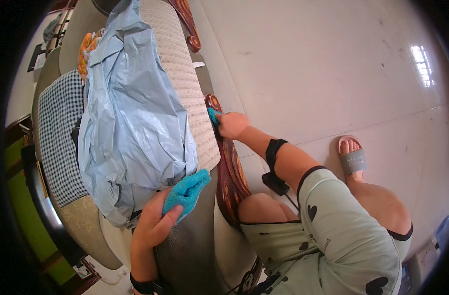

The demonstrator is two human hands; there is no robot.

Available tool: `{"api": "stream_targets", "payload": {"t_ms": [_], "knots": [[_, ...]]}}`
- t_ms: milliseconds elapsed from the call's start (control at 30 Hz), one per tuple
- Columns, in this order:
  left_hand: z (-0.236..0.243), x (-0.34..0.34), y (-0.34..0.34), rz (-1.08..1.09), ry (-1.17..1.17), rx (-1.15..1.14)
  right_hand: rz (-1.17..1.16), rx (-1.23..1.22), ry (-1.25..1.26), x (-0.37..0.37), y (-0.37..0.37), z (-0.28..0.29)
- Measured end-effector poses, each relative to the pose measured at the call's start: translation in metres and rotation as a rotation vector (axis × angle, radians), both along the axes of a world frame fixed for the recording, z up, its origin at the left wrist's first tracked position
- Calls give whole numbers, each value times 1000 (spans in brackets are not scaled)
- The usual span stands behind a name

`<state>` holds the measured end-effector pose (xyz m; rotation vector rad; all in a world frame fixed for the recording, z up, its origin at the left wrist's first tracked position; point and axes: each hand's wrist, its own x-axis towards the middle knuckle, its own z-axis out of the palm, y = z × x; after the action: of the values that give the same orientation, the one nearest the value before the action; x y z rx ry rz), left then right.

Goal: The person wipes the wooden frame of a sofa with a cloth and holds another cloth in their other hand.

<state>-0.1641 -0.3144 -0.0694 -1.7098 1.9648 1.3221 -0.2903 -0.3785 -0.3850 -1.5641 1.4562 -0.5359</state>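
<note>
Cloths in turquoise are sitting in both our hands: our right hand (232, 125) is gripping one cloth (212, 117) against the carved wooden armrest (230, 172), while our left hand (153, 223) is clutching the other cloth (186, 191) nearer us, beside that armrest.

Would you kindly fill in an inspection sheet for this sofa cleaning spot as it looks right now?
Surface: sofa seat, grey and smooth, with a carved wooden front rail.
Job's things: turquoise cloth on the seat; a second turquoise cloth pressed to the rail.
Clutter: crumpled pale blue plastic sheet, checked fabric, beige textured cushion.
Hands: left hand grips the near cloth; right hand holds the far cloth against the wood.
Cables: thin black lead from the wrist strap on the right forearm.
Surroundings: glossy white tiled floor; the person's foot in a pink slipper.
</note>
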Motion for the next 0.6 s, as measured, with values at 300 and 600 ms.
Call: {"api": "stream_targets", "payload": {"t_ms": [300, 600], "knots": [[-2, -5, 3, 18, -25, -48, -108, 105, -188, 21, 42, 13], [-3, 2, 2, -13, -3, -22, 164, -19, -286, -5, 75, 13]]}}
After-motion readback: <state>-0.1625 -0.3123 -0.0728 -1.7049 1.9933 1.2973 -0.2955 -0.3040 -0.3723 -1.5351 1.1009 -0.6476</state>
